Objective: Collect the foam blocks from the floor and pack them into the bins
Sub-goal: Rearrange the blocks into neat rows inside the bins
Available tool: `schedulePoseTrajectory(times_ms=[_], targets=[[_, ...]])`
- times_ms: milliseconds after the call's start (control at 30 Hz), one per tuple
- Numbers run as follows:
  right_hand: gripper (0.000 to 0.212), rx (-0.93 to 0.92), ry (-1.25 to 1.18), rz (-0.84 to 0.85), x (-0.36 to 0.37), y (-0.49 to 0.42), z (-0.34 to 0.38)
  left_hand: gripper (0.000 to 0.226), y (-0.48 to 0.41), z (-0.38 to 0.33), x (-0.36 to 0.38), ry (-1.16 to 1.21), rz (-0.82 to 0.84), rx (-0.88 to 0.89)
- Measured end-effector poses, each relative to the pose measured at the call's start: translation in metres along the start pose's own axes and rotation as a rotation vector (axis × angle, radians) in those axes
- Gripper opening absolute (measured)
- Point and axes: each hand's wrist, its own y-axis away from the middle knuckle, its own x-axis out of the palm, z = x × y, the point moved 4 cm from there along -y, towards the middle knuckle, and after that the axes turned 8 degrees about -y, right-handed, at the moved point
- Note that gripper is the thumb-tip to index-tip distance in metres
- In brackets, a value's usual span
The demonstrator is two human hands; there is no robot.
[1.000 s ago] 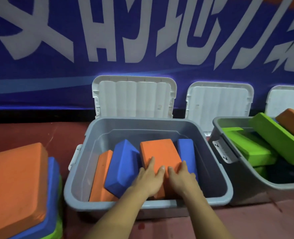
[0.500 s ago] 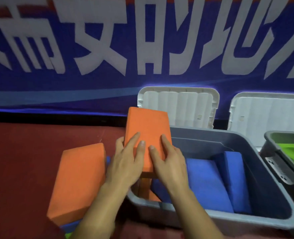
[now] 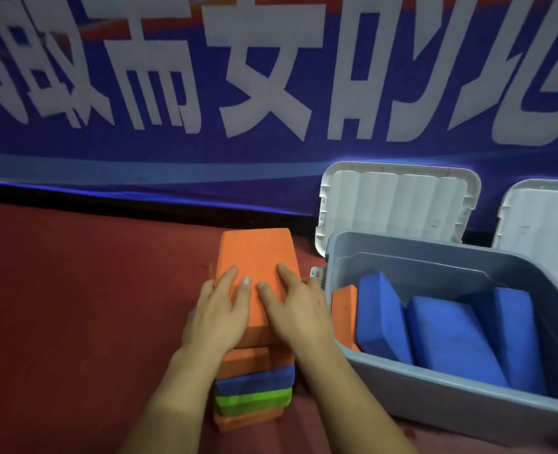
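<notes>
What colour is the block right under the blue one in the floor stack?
Green. The green block shows best in the head view, directly below the blue block.

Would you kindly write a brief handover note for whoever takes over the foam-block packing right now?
Hands: the left hand and right hand lie side by side, fingers flat on the top orange block.
Things: that block tops a stack of orange, blue and green blocks on the floor, just left of the grey bin, whose lid stands open.
Done: three blue blocks and one orange block are in the bin.
Left: pack the stacked blocks; the bin seems to have room.
</notes>
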Motion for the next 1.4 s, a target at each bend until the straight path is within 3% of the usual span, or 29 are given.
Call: schedulePoseTrajectory(times_ms=[133,267,500,700,933,1067,1400], targets=[[0.062,-0.016,0.011,0.018,-0.017,-0.001,-0.007,0.065,0.000,-0.018,-0.011,-0.232,-0.101,0.014],[0.055,0.025,0.083,-0.051,-0.075,0.006,-0.031,0.077,0.015,-0.082,-0.006,-0.152,-0.241,0.266],[0.056,0.245,0.182,-0.075,-0.190,0.042,-0.136,0.077,0.065,-0.189,0.083,-0.050,0.062,0.516],[0.064,0.357,0.194,-0.049,-0.296,0.060,-0.194,0.090,0.105,-0.284,0.100,-0.203,0.259,0.522],[0.067,0.414,0.147,-0.002,-0.344,0.036,-0.226,0.062,0.098,-0.361,0.112,-0.299,0.397,0.434],[0.065,0.422,0.129,-0.015,-0.349,0.005,-0.255,0.061,0.074,-0.379,0.149,-0.239,0.453,0.422],[0.055,0.475,0.095,-0.015,-0.350,-0.077,-0.338,0.066,-0.002,-0.430,0.298,0.081,0.698,0.156]])
